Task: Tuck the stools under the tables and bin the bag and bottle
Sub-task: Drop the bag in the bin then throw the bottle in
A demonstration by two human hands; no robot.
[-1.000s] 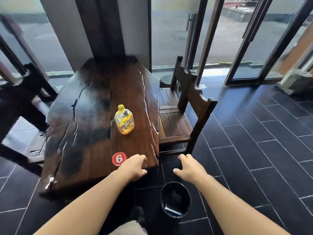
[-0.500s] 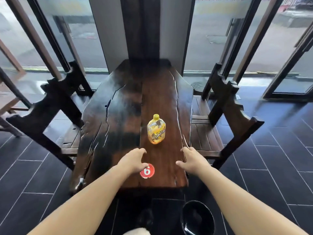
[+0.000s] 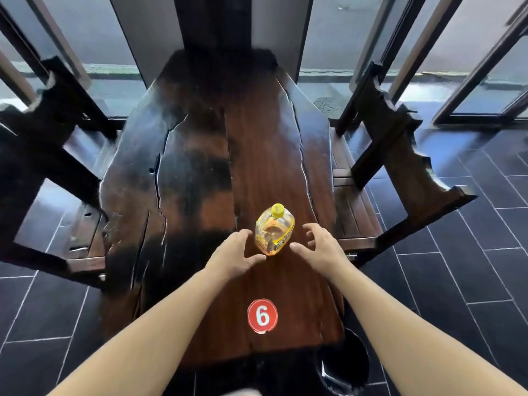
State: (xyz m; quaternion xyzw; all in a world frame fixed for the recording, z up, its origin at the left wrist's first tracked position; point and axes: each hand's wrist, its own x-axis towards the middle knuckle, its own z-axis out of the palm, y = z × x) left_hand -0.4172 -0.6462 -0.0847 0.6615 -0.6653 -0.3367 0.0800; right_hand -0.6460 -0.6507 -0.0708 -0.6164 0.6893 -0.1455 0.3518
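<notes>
Both hands have gone forward along the table (image 3: 200, 172) since half a second ago, past the red sticker, and now flank the bottle (image 3: 275, 228); the view has closed in on the tabletop with them.

The left hand (image 3: 233, 252) lies just left of the bottle. Its fingers (image 3: 241, 237) are loosely together and gently bent, their tips level with the bottle's lower half. Its thumb (image 3: 255, 259) stretches out to the right and ends at the bottle's near edge. Whether fingers or thumb touch the plastic I cannot tell.

The right hand (image 3: 321, 247) is just right of the bottle, its fingers (image 3: 317, 230) spread wide and hooked. A strip of bare wood shows between their tips and the bottle's side. Its thumb (image 3: 297, 247) points left toward the bottle's base, close but apart. Neither hand holds anything.

The bottle, yellow with a yellow cap, stands upright between the two sets of fingers, on the reddish plank of the table.

Behind the fingers, toward the person and between the two forearms, lies the round red sticker (image 3: 262, 315) with a white 6. Right of the right fingers is a slatted right seat (image 3: 354, 212), close against the table's edge. Well to the left of the left fingers is the left seat (image 3: 83, 232). A black bin (image 3: 343, 367) stands on the tiled floor (image 3: 471, 281) near the right forearm, partly covered by the table's near corner.
</notes>
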